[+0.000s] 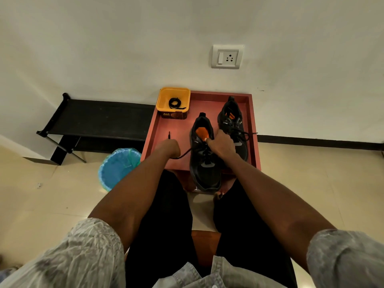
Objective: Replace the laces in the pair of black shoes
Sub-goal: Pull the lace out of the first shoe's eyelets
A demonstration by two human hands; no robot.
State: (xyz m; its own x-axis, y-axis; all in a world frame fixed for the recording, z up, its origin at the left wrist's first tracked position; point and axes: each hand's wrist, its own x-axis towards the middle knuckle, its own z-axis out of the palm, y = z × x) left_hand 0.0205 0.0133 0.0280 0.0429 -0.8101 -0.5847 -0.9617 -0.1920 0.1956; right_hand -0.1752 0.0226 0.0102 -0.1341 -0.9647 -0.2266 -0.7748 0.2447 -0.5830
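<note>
Two black shoes stand on a red tray (252,129). The nearer black shoe (204,173) has an orange insole and overhangs the tray's front edge. My right hand (221,145) grips its tongue and upper. My left hand (167,147) holds a black lace (182,154) pulled out sideways from that shoe, the lace tip sticking up past my fist. The farther black shoe (231,119) sits at the tray's right, its lace loose. A coiled black lace (175,103) lies in a yellow tub (161,100) at the tray's back left corner.
A black rack (93,119) stands against the wall on the left. A blue bin (118,169) with a green liner sits on the tiled floor left of the tray. A wall socket (227,57) is above. My knees are in the foreground.
</note>
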